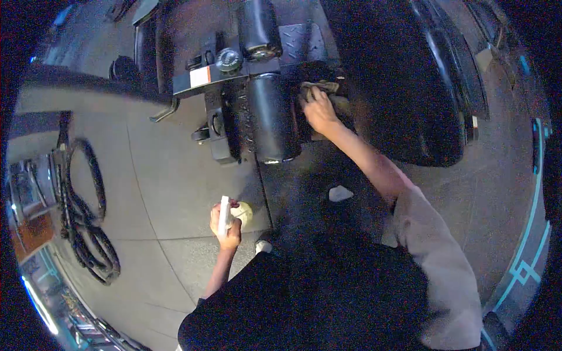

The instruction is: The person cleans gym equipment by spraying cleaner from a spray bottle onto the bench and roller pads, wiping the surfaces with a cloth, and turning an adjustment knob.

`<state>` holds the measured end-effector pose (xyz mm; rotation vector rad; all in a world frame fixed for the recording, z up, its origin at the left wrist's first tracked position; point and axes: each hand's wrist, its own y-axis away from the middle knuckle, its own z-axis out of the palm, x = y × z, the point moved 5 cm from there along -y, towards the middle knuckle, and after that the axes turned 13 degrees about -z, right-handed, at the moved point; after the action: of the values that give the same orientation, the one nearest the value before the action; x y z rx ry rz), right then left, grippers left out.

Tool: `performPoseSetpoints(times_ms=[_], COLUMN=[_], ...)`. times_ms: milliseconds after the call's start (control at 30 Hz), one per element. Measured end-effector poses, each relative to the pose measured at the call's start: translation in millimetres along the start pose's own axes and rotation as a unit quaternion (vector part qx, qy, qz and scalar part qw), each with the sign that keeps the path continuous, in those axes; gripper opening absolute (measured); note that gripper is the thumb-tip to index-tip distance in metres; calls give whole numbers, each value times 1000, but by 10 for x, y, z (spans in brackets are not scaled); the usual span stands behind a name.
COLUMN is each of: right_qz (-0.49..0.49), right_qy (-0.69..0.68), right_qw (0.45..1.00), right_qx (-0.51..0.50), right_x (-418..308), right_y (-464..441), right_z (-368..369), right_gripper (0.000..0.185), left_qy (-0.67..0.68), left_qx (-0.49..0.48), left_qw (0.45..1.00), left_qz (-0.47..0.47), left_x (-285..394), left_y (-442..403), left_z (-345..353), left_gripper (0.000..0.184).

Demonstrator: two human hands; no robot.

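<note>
My left hand [228, 228] is wrapped around what looks like a spray bottle [243, 214], seen from above, with a long white head, a small red part and a pale yellow body. It is held above the floor, low and left of centre. My right hand [320, 112] reaches forward and presses a crumpled brownish cloth [324, 87] into the dark gap beside the padded rollers of a gym machine. The nearer black roller pad [272, 120] lies just left of that hand. Shadow hides the surface under the cloth.
A second black roller [259, 26], a round knob [228, 59] and a metal bar with a white label [199, 76] belong to the machine. A large black pad [404, 76] stands to the right. Coiled black rope [88, 234] lies on the left floor.
</note>
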<state>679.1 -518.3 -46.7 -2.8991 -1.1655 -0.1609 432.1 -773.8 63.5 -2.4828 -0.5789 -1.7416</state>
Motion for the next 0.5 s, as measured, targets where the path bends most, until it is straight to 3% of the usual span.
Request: performPoseSetpoints(times_ms=[33,100,200,400,467,500], right_qz=[7,-132,-79,73,23,15], right_qy=[-1,-47,-145,-152,-160,-160], right_qw=[1000,982,983,982,954,954], right_qx=[0,125,80,89,253,254], right_x=[46,59,168,374,434,411], right_y=[46,128,110,281,371,339], right_z=[-5,-142,-321,-330,-291,-278], right_gripper=[31,33,39,51,48,48], left_qy=[-2,-35,-16,12,30,32], left_qx=[-6,3,12,46,68,75], left_qw=[1000,999,1000,998,997,997], left_qz=[3,32,-4,-41,-14,-15], left_x=[-28,-70,-42,-98,-108,-122], left_y=[5,3,-2,21,80,101], left_z=[-10,1,-6,-99,-136,-158], left_gripper=[40,40,40,40,40,40])
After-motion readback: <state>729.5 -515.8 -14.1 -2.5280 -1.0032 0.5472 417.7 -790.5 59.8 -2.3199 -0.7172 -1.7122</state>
